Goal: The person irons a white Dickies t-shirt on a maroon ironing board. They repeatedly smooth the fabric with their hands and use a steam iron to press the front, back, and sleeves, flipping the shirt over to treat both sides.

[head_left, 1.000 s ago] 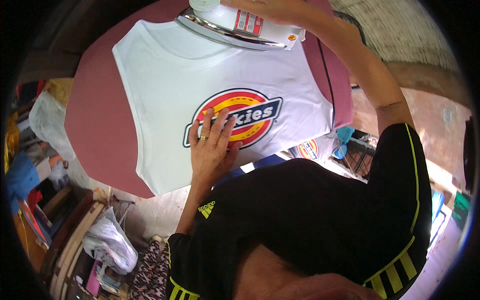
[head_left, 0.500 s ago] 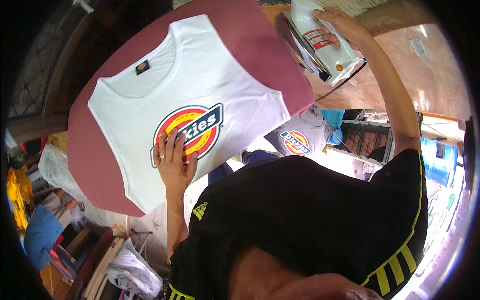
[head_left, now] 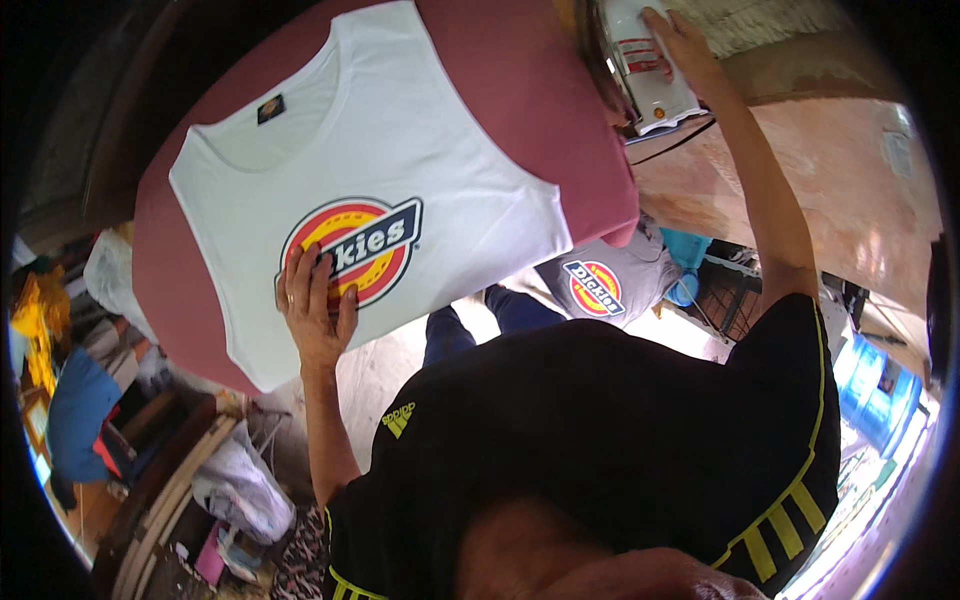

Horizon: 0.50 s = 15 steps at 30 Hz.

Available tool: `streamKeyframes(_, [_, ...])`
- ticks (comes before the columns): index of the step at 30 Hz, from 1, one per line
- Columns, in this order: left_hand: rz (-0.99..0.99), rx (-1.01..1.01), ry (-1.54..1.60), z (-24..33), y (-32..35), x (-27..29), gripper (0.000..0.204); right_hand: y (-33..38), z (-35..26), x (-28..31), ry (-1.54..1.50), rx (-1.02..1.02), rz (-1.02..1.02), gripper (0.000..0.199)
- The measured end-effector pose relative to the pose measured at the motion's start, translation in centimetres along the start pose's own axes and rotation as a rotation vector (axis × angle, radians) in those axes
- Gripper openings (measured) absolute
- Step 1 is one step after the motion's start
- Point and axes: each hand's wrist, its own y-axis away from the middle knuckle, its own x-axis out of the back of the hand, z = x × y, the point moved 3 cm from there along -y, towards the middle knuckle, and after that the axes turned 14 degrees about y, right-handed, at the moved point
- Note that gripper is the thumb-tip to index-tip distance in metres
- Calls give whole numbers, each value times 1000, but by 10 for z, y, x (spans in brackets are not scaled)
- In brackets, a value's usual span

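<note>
White sleeveless shirt (head_left: pixel 370 200) spread flat on maroon padded board (head_left: pixel 520 90), print up. Left hand (head_left: pixel 318 305) laid open, fingers splayed on round logo print (head_left: pixel 352 250), likely to pin fabric smooth. Right hand (head_left: pixel 690 50) rested open on white machine housing (head_left: pixel 650 70) beside board edge. Grey printed shirt (head_left: pixel 600 285) below board.

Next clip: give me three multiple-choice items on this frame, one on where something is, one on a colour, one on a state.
1. Where does the left hand rest?
A. on the shirt's round print
B. on the collar
C. on the floor

2. What colour is the board under the white shirt?
A. green
B. dark red
C. yellow

3. How does the shirt lie?
A. crumpled in a heap
B. folded in half
C. spread flat

Answers:
1. A, the fingers lie on the lower left edge of the print.
2. B, dark red shows all round the shirt.
3. C, the shirt is smooth across the board, collar to hem. The right hand meanwhile touches a white device beyond the board.
</note>
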Motion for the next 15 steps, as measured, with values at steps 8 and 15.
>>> streamKeyframes(8, [244, 103, -59, -15, 27, 15, 28, -5, -13, 5, 426, 415, 251, 41])
streamKeyframes(15, [383, 256, -268, -66, 116, 68, 35, 156, -64, -27, 398, 634, 586, 32])
